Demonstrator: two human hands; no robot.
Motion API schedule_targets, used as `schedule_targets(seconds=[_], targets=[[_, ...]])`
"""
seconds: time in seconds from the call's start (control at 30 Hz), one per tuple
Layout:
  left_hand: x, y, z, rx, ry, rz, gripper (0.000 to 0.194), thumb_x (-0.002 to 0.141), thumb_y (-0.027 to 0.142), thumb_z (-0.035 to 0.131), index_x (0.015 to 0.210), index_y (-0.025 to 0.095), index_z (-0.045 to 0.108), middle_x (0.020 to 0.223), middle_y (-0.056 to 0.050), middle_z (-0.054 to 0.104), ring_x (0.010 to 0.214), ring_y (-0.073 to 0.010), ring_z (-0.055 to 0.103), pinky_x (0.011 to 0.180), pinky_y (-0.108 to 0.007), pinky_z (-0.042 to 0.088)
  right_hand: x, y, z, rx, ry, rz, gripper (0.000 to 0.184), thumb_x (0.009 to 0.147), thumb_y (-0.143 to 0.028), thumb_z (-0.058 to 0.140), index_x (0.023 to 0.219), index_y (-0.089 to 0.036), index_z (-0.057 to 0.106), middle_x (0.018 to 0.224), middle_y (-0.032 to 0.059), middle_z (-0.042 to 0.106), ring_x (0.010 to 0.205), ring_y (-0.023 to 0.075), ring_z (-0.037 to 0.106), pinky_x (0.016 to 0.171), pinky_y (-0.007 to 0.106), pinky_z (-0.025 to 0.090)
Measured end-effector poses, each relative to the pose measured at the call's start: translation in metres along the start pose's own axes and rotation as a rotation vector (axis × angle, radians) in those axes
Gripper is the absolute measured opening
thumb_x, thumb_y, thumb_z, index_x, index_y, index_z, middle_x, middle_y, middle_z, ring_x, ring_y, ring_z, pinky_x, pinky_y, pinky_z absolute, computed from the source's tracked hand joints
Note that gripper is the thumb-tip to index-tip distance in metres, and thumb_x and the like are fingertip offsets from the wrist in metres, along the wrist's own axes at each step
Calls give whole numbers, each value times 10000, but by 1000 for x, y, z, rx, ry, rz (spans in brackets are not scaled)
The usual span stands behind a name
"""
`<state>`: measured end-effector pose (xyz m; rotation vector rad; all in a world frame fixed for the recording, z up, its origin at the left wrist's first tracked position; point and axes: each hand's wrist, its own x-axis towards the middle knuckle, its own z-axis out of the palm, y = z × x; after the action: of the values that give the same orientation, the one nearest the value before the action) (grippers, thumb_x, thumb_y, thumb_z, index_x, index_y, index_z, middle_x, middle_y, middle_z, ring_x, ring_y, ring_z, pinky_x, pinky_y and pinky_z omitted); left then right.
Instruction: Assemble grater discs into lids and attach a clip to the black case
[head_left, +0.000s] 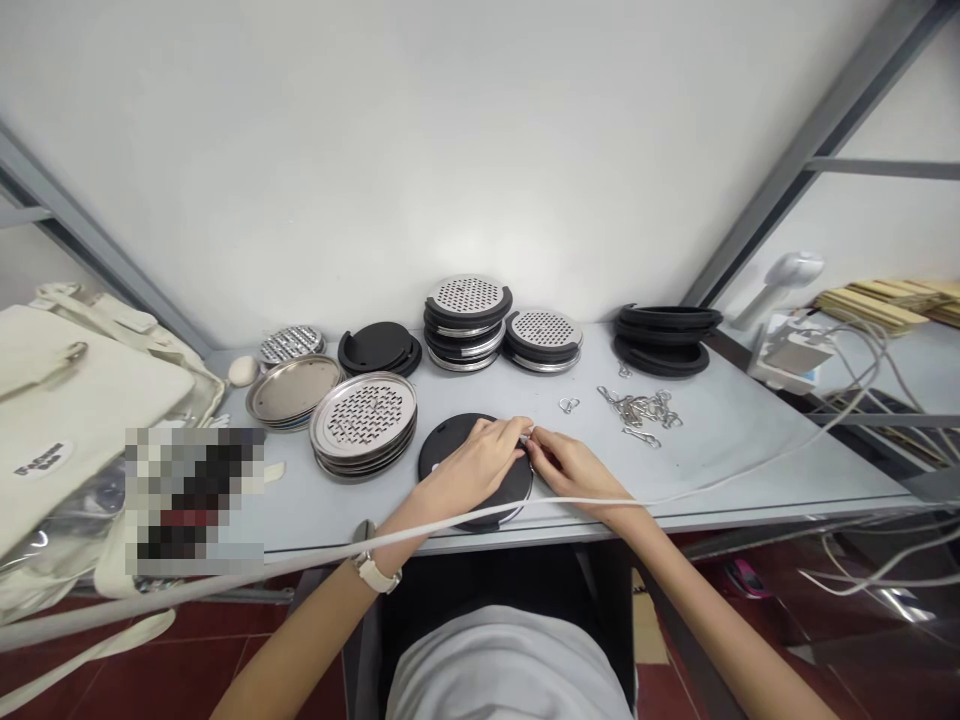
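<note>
A round black lid [450, 450] lies flat on the grey table [750, 450] in front of me. My left hand [480, 462] rests on it with the fingers curled at its right rim. My right hand [571, 465] meets it there, fingers pinched on a small metal clip [529, 436] at the lid's edge. A loose clip [568, 404] lies just beyond, and a pile of several clips [641, 410] sits to the right.
Perforated steel discs [364, 420] and plain steel plates [294, 390] are stacked at the left. Black-rimmed strainer stacks [466, 320] and black rings [664, 338] stand at the back. A cream bag [67, 400] lies far left. A white cable [675, 495] crosses the front edge.
</note>
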<state>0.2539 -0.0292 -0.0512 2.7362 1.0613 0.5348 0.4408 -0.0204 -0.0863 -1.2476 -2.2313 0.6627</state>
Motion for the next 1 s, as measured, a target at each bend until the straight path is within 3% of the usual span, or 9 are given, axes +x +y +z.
schedule_targets(seconds=[0.27,0.47,1.0], targets=[[0,-1,1,-27,2,-8,288,974,150,305,1257,185,346,1199,-101,525,1098,-205,516,938,-360,382,-1,-1,-1,-7,15,-7,174,917,-238,364,811,-188,493,727,15,568,626,134,500,605,245,373],[0,-1,1,-46,10,-8,287,967,136,326,1251,176,345,1194,-99,530,1099,-210,517,932,-359,394,-1,0,1,-39,5,-36,239,932,-246,343,840,-177,552,793,54,612,716,161,548,691,274,404],[0,0,0,-35,7,-3,308,971,142,321,1278,169,329,1217,-103,520,1087,-209,516,925,-354,398,-1,2,1,-75,0,-30,301,947,-283,335,832,-168,589,758,59,624,705,169,553,693,277,409]])
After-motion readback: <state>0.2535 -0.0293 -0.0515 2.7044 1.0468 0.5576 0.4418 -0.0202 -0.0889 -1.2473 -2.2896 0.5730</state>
